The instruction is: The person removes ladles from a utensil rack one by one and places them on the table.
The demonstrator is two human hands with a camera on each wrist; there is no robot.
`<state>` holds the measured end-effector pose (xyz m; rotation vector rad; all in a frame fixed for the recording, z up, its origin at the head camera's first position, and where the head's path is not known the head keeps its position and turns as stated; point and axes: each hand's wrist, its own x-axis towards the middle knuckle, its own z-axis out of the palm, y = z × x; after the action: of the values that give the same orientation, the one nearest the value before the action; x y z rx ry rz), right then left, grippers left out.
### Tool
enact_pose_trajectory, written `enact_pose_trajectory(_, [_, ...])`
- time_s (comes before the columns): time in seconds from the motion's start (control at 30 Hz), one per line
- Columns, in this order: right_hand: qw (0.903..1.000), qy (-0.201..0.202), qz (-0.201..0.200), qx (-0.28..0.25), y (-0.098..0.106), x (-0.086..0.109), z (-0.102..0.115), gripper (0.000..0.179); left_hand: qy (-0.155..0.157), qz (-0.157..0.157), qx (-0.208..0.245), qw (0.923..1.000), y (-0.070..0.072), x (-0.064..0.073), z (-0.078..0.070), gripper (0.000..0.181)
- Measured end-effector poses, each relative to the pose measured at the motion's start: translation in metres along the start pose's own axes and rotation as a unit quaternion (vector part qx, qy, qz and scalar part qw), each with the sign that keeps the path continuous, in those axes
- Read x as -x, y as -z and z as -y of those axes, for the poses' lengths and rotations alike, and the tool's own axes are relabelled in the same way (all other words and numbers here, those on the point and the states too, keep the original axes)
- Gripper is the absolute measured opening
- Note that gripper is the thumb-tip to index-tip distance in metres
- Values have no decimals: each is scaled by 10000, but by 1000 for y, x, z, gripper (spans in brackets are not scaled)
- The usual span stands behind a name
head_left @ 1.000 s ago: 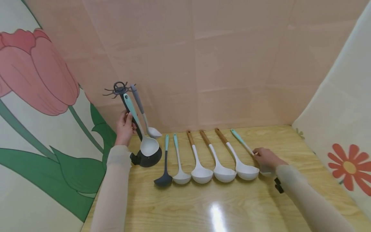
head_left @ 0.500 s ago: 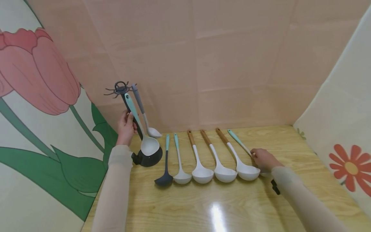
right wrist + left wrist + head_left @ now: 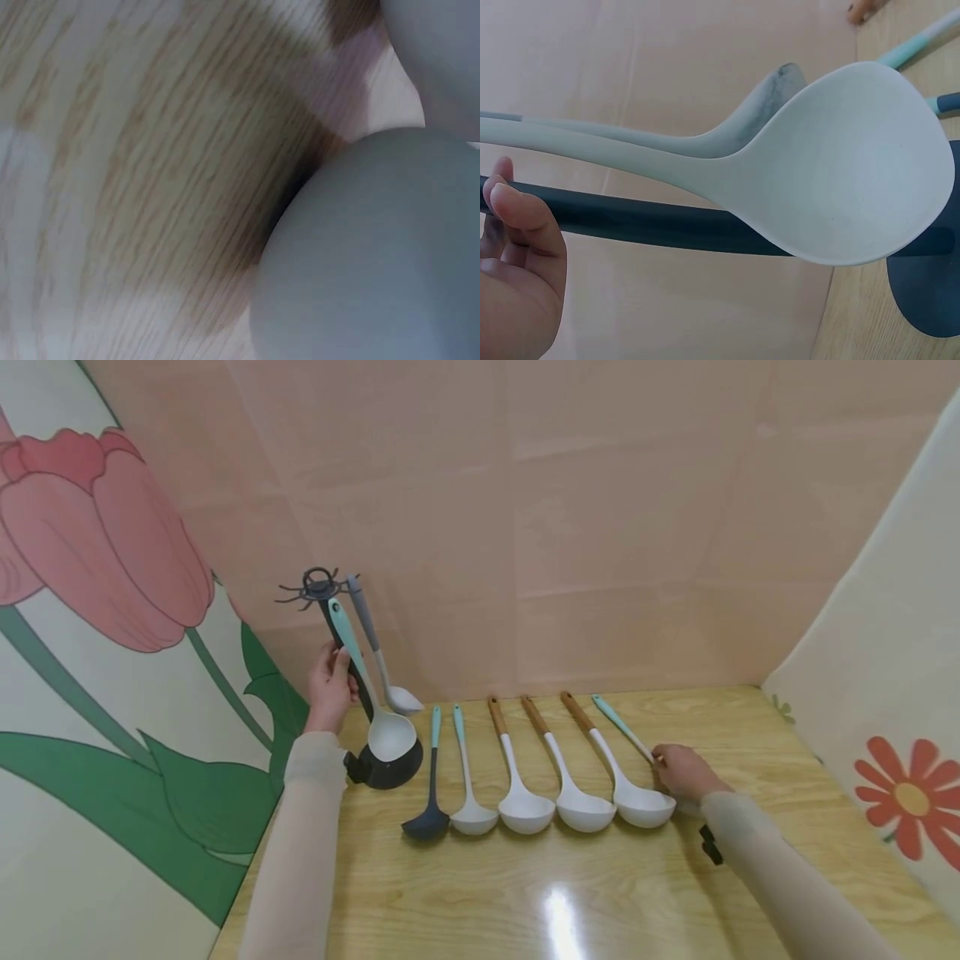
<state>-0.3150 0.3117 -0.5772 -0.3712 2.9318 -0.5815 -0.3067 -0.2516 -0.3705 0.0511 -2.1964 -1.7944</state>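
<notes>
My left hand [image 3: 330, 689] grips the black pole [image 3: 645, 221] of a utensil stand, its round base [image 3: 397, 770] on the table. From the stand's top hooks [image 3: 318, 587] hang a white ladle with a turquoise handle [image 3: 392, 737], in front, and a grey-handled ladle [image 3: 405, 699] behind it. At the right end of a row of ladles, my right hand [image 3: 686, 772] pinches a turquoise-handled ladle [image 3: 615, 717] low on its stem. That ladle lies against the table, its bowl mostly hidden behind the hand. In the right wrist view a pale bowl [image 3: 367, 255] fills the lower right, the fingers unseen.
Beside the stand lie a dark ladle [image 3: 426, 823] and a small pale one [image 3: 474, 820], both turquoise-handled. Three white ladles with wooden handles [image 3: 579, 712] follow to the right. A pinkish cloth [image 3: 600, 527] backs the wooden table [image 3: 450, 902]; flowered cloths flank it.
My right hand has shifted slightly left with its ladle, whose handle end now lies closer to the neighbouring wooden handle. My left hand has kept its grip on the pole.
</notes>
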Motion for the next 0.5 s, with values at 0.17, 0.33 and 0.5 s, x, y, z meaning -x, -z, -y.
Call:
enact_pose_trajectory(0.17, [9997,-194,-79,-93,2,1,3,28,37,-12,27,10000,1,-11,15,41])
enact_pose_trajectory(0.33, [9995,-282,-126,-70,2,1,4,29,-47,-49,-13,10000,1,-17,27,43])
enact_pose_trajectory(0.5, [9983,-245,-517,127,12,0,17,39,-109,-115,-79,9998,2,-17,28,44])
